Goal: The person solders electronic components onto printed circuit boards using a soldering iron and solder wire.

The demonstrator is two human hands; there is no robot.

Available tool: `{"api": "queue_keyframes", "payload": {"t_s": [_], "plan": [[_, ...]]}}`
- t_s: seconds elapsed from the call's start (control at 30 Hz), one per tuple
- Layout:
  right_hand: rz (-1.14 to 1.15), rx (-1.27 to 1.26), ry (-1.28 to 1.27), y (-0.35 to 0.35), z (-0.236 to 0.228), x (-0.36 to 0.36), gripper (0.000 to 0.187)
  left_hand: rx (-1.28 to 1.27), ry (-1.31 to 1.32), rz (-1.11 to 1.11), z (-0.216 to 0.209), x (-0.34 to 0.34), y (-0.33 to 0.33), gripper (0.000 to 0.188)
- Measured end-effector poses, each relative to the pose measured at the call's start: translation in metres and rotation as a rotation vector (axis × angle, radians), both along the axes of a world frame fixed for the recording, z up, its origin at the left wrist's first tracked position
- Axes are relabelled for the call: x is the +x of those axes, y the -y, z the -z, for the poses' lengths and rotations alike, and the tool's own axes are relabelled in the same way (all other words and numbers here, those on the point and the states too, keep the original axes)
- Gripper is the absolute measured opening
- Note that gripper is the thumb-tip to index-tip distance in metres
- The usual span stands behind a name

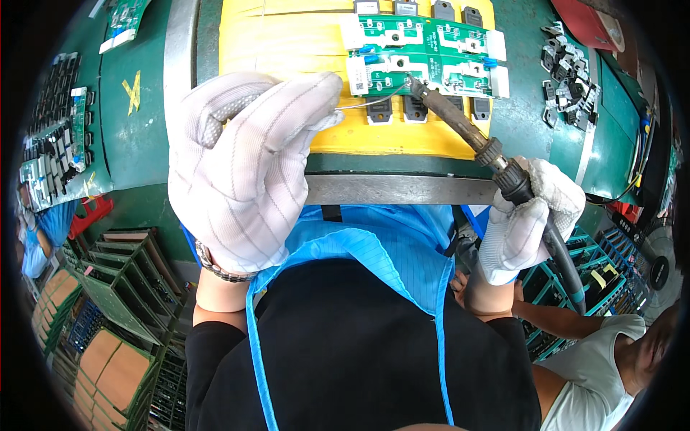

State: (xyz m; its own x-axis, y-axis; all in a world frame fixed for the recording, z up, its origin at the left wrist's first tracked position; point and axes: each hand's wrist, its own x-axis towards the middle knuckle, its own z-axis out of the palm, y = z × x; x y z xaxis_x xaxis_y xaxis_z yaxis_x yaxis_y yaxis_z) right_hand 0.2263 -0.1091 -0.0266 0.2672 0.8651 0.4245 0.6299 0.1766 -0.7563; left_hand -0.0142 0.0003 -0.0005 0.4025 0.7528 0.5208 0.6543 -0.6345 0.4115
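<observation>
My left hand point(251, 151), in a white glove, pinches a thin strand of solder wire point(365, 105). The wire's far end reaches the near edge of a green circuit board point(435, 56). In my gloved right hand point(535, 215) is a soldering iron point(467, 133), slanting up and left. Its tip touches or nearly touches the board where the wire ends; I cannot tell which. Black box-shaped components point(415, 109) stick out along the board's near and far edges. Under the board lies a yellow pad point(287, 36).
A pile of small black-and-silver parts point(570, 75) lies at the right on the green bench point(521, 43). Other boards point(54, 136) fill the left side. Below left stand racks point(129, 280). A metal strip point(395, 189) edges the bench. Another person point(596, 352) is at the lower right.
</observation>
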Motion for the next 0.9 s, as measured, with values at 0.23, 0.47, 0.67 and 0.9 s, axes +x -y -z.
{"api": "queue_keyframes", "payload": {"t_s": [0.23,0.47,0.67,0.9], "plan": [[0.082,0.026,-0.179,-0.002,0.0,-0.006,0.03,-0.03,-0.088,0.049,-0.002,0.002,0.0,0.019],[0.095,0.097,-0.52,-0.005,-0.006,-0.016,0.038,-0.027,0.01,-0.047,-0.008,-0.011,0.007,0.014],[0.021,0.026,-0.321,-0.008,-0.009,-0.011,0.031,-0.017,-0.018,0.027,-0.008,-0.011,0.008,0.018],[0.026,0.067,-0.168,-0.011,-0.003,-0.015,0.031,-0.019,-0.018,0.054,-0.006,-0.011,0.004,0.02]]}}
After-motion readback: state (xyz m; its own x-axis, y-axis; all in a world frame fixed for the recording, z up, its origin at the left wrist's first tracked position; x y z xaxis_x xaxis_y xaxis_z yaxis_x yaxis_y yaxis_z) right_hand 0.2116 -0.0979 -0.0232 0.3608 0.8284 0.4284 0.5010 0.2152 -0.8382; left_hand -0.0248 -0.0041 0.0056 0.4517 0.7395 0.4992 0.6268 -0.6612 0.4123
